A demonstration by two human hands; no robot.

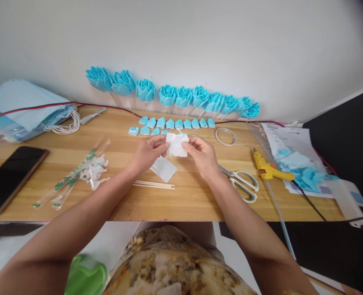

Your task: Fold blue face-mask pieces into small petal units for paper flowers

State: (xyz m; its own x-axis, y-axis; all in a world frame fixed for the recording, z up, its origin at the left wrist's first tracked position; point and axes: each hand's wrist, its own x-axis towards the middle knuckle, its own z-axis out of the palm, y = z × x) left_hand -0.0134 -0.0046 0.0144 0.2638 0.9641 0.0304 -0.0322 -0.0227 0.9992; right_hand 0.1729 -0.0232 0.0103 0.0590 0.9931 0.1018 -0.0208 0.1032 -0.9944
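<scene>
A small white square of thin fabric (177, 146) is stretched between my two hands over the middle of the table. My left hand (152, 151) pinches its left edge, and my right hand (201, 153) pinches the right edge with the thumb on top. Just below lies another white piece (164, 169), flat on the wood. Thin wooden sticks (154, 185) rest nearer the front edge. Behind my hands, blue folded petals (169, 123) are laid out in two rows, partly hidden by the held fabric.
Blue flowers on sticks (146, 90) lean along the wall. To the right are scissors (244, 183), a roll of tape (225, 137) and a yellow glue gun (266, 166). On the left lie a phone (14, 176), plastic wrappers (73, 174) and a stack of light-blue sheets (28, 104).
</scene>
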